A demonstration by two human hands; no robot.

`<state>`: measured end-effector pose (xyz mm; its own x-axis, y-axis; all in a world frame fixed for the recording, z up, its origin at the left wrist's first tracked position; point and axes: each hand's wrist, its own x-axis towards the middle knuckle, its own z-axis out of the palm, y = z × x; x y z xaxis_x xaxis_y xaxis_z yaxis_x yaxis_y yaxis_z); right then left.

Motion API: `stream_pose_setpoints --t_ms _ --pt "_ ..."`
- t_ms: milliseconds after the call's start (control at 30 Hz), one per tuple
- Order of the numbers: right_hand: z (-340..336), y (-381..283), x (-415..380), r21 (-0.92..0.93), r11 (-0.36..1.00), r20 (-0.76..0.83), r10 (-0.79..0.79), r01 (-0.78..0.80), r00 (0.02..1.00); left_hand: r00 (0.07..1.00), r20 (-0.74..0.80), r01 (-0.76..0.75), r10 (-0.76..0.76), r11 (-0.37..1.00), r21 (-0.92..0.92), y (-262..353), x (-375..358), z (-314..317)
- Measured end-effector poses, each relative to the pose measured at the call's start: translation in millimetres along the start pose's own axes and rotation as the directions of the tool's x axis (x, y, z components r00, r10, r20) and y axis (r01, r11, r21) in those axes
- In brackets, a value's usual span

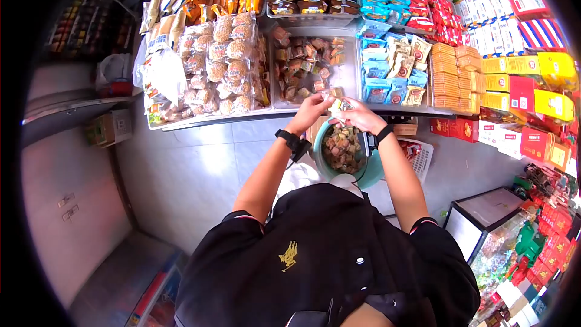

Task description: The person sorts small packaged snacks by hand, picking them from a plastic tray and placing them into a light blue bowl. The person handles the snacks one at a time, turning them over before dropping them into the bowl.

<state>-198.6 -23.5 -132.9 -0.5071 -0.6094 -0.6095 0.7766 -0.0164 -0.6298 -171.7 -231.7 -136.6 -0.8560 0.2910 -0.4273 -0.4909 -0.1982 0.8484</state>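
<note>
My left hand [310, 114] and my right hand [362, 116] meet at the front edge of a metal tray [349, 75]. Between their fingertips is a small piece in clear wrapping [338, 106], pale yellow in part; its exact kind is too small to make out. Both hands have their fingers closed on it. Small wrapped pieces [302, 54] lie loosely in the tray. Just below my hands stands a teal basin [375, 172], partly filled with similar brownish and pinkish pieces [344, 148]. A dark band circles each wrist.
Left of the tray are bagged sesame-coated balls [227, 51]. Blue packets [376, 69] and orange packs [448, 79] sit to the right. Yellow boxes [554, 104] line the far right. A white basket [423, 163] rests beside the basin. A glass-sided case [487, 209] stands lower right.
</note>
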Motion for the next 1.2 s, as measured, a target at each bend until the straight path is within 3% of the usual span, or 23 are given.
stream_pose_setpoints --t_ms 133,167,200,267,400,433,533,567,600,667,733,767,800,833,900,933,967,1033,1100,1200 --pt "-20.1 45.6 -37.0 -0.041 0.993 0.012 -0.114 0.114 0.993 0.999 -0.051 0.023 -0.018 0.996 0.087 -17.5 -39.5 42.3" --pt "-20.1 55.6 -51.6 0.01 0.995 -0.094 -0.098 0.099 0.991 0.994 -0.099 -0.026 0.038 0.992 0.122 -40.5 -42.6 47.6" --pt "-24.7 69.5 -58.1 0.008 0.987 -0.109 -0.158 0.16 0.981 0.989 -0.148 -0.016 0.019 1.0 0.02 -51.3 -51.2 59.9" --pt "-39.7 95.6 -72.5 -0.003 0.977 -0.059 -0.214 0.214 0.975 0.977 -0.177 0.117 -0.116 0.993 -0.005 -53.0 -72.5 79.5" --pt "-46.5 125.8 -121.1 0.125 0.965 -0.131 -0.215 0.231 0.968 0.966 -0.173 0.163 -0.194 0.97 -0.18 -88.7 -87.9 103.0" --pt "-52.4 136.4 -128.4 0.168 0.964 -0.15 -0.182 0.206 0.972 0.976 -0.096 0.171 -0.194 0.964 -0.205 -98.3 -88.3 102.9" --pt "-69.1 150.8 -162.9 -0.039 0.991 -0.111 -0.135 0.132 0.985 0.985 -0.043 0.161 -0.169 0.977 -0.14 -121.1 -96.0 118.7" --pt "-69.9 157.0 -175.0 0.09 0.986 -0.09 -0.133 0.141 0.987 0.994 0.028 0.104 -0.103 0.994 -0.016 -132.8 -95.2 118.7" --pt "-74.0 164.9 -182.2 0.055 0.986 -0.128 -0.149 0.157 0.98 0.993 0.109 0.037 -0.048 0.994 0.101 -140.2 -96.3 120.3" --pt "-86.6 180.4 -190.5 -0.019 0.983 -0.202 -0.185 0.185 0.962 0.985 0.126 0.097 -0.122 0.976 0.194 -154.8 -94.2 125.5" --pt "-102.8 207.6 -187.8 -0.019 0.981 -0.273 -0.193 0.195 0.943 0.932 -0.012 0.36 -0.362 0.923 0.138 -133.2 -103.4 154.5" --pt "-108.6 218.5 -188.4 -0.032 0.982 -0.324 -0.186 0.186 0.927 0.978 0.137 0.112 -0.157 0.95 0.29 -172.9 -89.8 138.2" --pt "-112.8 226.6 -190.6 -0.042 0.984 -0.373 -0.178 0.175 0.91 0.959 0.277 -0.165 0.059 0.911 0.378 -213.3 -76.1 121.7" --pt "-115.6 233.6 -193.8 -0.017 0.983 -0.394 -0.176 0.184 0.902 0.851 0.446 -0.463 0.276 0.796 0.391 -244.0 -62.4 108.6" --pt "-114.3 239.4 -205.8 -0.041 0.984 -0.427 -0.172 0.171 0.888 0.816 0.498 -0.515 0.293 0.759 0.398 -251.3 -59.7 114.8" --pt "-111.9 240.9 -209.9 -0.055 0.985 -0.441 -0.17 0.163 0.881 0.918 0.379 -0.281 0.113 0.861 0.425 -252.1 -59.6 122.1" --pt "-107.4 242.3 -211.9 -0.108 0.981 -0.5 -0.196 0.164 0.843 0.961 0.276 -0.121 -0.018 0.87 0.478 -252.0 -58.8 128.7" --pt "-105.5 246.3 -215.4 -0.136 0.982 -0.53 -0.187 0.134 0.827 0.978 0.066 0.124 -0.199 0.801 0.586 -246.3 -57.4 144.1" --pt "-106.0 246.2 -216.2 -0.182 0.978 -0.524 -0.186 0.104 0.831 0.965 0.046 0.163 -0.257 0.73 0.663 -238.1 -57.6 151.4" --pt "-105.8 242.6 -215.3 -0.226 0.971 -0.452 -0.179 0.081 0.874 0.914 0.269 0.076 -0.303 0.78 0.622 -233.2 -62.6 154.3"
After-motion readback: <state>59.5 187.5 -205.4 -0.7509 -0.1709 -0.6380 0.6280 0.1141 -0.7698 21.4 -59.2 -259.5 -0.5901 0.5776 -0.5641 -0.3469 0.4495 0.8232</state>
